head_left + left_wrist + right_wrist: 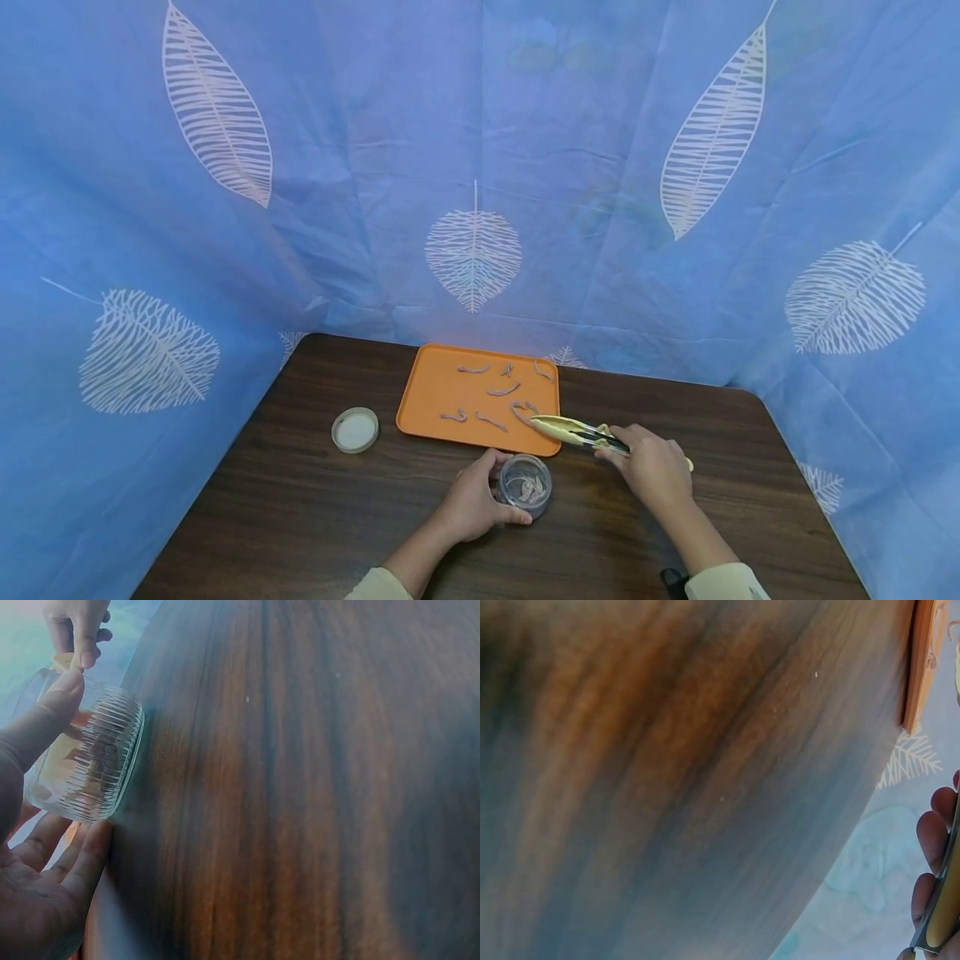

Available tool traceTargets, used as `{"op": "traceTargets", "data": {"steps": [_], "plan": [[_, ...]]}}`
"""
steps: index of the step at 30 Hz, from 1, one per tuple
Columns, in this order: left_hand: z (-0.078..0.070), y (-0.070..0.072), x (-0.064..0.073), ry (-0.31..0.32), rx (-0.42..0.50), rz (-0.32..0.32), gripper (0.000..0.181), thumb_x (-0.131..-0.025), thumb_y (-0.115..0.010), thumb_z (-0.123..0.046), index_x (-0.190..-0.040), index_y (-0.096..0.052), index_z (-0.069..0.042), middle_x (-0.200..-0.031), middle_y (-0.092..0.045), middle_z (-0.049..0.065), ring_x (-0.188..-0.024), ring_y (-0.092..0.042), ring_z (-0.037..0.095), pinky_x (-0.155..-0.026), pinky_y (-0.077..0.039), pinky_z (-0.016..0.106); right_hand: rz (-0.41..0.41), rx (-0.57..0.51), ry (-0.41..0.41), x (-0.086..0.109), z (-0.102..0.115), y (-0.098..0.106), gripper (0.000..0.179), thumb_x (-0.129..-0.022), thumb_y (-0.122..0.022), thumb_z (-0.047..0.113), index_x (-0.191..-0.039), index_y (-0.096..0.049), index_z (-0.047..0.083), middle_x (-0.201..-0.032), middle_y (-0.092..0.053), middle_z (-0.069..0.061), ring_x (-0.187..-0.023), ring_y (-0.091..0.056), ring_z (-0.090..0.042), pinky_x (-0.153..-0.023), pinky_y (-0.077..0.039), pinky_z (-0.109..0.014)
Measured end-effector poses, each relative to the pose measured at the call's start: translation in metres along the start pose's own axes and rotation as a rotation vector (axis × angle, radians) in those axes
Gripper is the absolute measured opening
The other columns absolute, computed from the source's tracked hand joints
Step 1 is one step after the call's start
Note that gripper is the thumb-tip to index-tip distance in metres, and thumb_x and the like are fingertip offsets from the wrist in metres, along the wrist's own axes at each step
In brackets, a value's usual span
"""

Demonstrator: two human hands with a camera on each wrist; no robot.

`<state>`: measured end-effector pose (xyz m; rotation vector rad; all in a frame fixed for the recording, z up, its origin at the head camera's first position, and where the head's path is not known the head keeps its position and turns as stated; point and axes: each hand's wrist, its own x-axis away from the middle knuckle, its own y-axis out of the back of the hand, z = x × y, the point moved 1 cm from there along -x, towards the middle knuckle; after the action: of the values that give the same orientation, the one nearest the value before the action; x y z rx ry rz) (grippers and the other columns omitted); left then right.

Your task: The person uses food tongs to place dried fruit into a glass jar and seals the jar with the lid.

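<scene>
My left hand [474,500] grips a clear jar [524,486] from its left side, thumb in front and fingers behind. Several pale strips lie inside the jar, which stands without its lid on the table. In the left wrist view the ribbed jar [97,750] sits between thumb and fingers. Tongs with yellow tips [558,428] are held in my right hand [651,467]. Their tips reach over the right front corner of the orange tray [427,392], at a curved greyish strip [520,413]. Whether the tips pinch that strip is too small to tell.
More greyish strips, such as one strip [503,390], lie scattered over the tray. A round lid [355,430] rests on the dark wooden table [315,517], left of the tray. A blue leaf-patterned curtain [360,208] hangs behind and at both sides.
</scene>
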<state>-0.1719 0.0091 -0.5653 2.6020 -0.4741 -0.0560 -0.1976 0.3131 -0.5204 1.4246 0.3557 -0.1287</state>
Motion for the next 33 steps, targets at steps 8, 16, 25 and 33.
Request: {"op": "traceTargets", "data": {"steps": [8,16,25,33], "plan": [[-0.001,0.001,-0.002,0.003,0.007,0.007,0.078,-0.074,-0.103,-0.035,-0.138,-0.062,-0.020,-0.130,-0.072,-0.001,-0.118,-0.070,0.022,-0.093,-0.061,0.036,-0.025,-0.011,-0.006,0.012,0.000,0.009,0.057,-0.083,-0.090,0.047,-0.125,-0.081,0.009,-0.111,-0.084,-0.013,-0.045,-0.049,-0.011,-0.072,-0.062,-0.060],[-0.001,-0.002,0.002,0.016,0.020,0.016,0.077,-0.074,-0.103,-0.032,-0.137,-0.062,-0.018,-0.131,-0.072,0.001,-0.118,-0.069,0.022,-0.095,-0.061,0.038,-0.018,-0.048,-0.014,0.034,0.003,0.021,0.056,-0.084,-0.090,0.043,-0.126,-0.080,0.008,-0.114,-0.083,-0.014,-0.042,-0.037,-0.007,-0.055,-0.056,-0.044],[-0.003,-0.001,0.003,0.019,0.044,0.024,0.078,-0.075,-0.102,-0.030,-0.139,-0.061,-0.017,-0.132,-0.071,0.002,-0.118,-0.069,0.022,-0.096,-0.061,0.037,-0.101,-0.064,-0.014,0.057,0.008,0.037,0.054,-0.078,-0.094,0.041,-0.121,-0.083,0.010,-0.107,-0.084,-0.013,-0.041,-0.027,-0.001,-0.043,-0.026,-0.022],[-0.003,-0.002,0.003,0.017,0.034,0.018,0.078,-0.075,-0.102,-0.030,-0.140,-0.060,-0.016,-0.133,-0.071,0.003,-0.118,-0.069,0.022,-0.096,-0.060,0.036,-0.150,-0.072,-0.007,0.075,0.012,0.044,0.052,-0.072,-0.098,0.037,-0.115,-0.084,0.010,-0.101,-0.084,-0.011,-0.042,-0.037,0.000,-0.043,-0.033,-0.024]]}}
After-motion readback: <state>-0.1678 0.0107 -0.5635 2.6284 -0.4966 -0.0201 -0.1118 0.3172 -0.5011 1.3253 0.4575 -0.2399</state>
